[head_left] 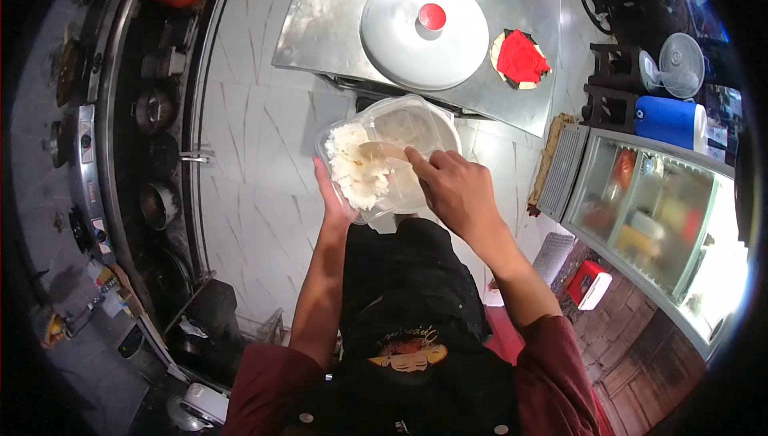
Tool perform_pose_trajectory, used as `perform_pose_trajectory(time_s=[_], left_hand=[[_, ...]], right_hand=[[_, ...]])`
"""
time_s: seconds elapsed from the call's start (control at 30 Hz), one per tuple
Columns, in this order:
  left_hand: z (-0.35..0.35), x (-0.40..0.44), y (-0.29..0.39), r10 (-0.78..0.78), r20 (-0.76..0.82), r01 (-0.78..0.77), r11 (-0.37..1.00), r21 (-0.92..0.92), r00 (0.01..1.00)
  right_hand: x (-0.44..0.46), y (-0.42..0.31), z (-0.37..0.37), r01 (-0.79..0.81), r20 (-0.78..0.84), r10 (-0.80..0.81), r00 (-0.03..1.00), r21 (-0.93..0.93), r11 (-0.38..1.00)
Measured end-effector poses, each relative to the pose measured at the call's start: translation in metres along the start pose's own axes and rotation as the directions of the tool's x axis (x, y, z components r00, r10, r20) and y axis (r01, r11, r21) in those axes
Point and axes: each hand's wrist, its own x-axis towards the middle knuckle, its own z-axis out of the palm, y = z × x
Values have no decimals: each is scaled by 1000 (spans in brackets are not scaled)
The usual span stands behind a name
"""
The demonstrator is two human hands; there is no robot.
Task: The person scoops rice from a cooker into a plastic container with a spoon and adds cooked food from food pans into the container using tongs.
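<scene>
My left hand (334,196) is wrapped round the near left side of a clear plastic container (322,142), tilted in front of my body. White, crumbly food (352,176) fills its left part; whether it is rice or cheese I cannot make out. Closed on the handle of a wooden spoon (382,150), my right hand (456,188) has the spoon's head in the white food. Beneath the container, the rim of a round white tub (454,126) partly shows. The container hides most of that tub.
A metal table (320,20) ahead bears a large white lid (400,32) with a red knob and a red cloth (522,58). Along the left runs a stove (192,100) with several pots. At right stand a glass-topped freezer (640,196) and a blue cooler (668,120).
</scene>
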Motion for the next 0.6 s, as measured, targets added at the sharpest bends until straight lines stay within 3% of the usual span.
perform_pose_trajectory(time_s=[0.17,0.33,0.43,0.53,0.6], left_hand=[[7,7,3,24,-38,-25,999,-29,999],[1,19,-8,47,-170,-52,998,-25,984],[0,22,-9,20,-111,-20,1000,-4,994],[7,31,-5,-36,-189,11,991,-134,981],[7,36,-1,-15,-173,-2,995,-101,985]], right_hand=[[-15,-11,-4,32,145,-35,989,26,999],[-30,-12,11,78,145,-75,987,-15,997],[-30,-7,9,82,149,-77,986,-33,996],[-24,3,-2,69,286,-59,956,-23,997],[-21,5,-2,81,344,-67,937,-28,996]])
